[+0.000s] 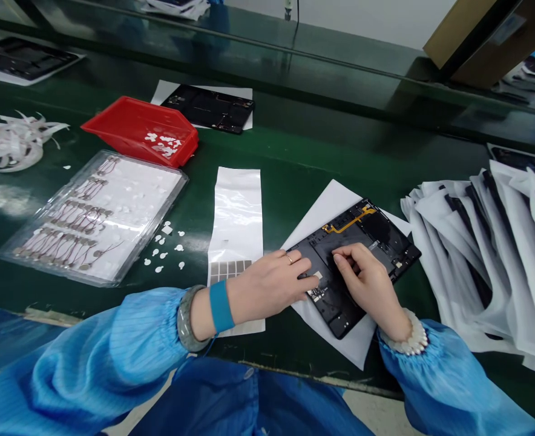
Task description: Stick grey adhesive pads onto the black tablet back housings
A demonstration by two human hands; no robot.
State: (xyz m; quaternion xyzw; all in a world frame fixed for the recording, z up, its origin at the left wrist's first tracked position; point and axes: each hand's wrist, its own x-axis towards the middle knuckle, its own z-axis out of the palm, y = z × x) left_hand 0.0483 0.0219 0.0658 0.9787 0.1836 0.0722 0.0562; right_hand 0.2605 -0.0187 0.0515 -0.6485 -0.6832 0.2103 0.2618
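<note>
Left on the desk (295, 151), a tray (131, 242) bears wired parts (79, 215), apparently unused. Toward the near edge, a sheet (238, 206) carries unpeeled grey squares (226, 269). The left hand (267, 281) curls over the left end of an open panel (324, 251) near that edge; its grip cannot be told. An orange strip (347, 225) is in place; the panel seems part-finished, uncovered. The right hand (370, 275) pinches finger and thumb together over it, contents unclear.
</note>
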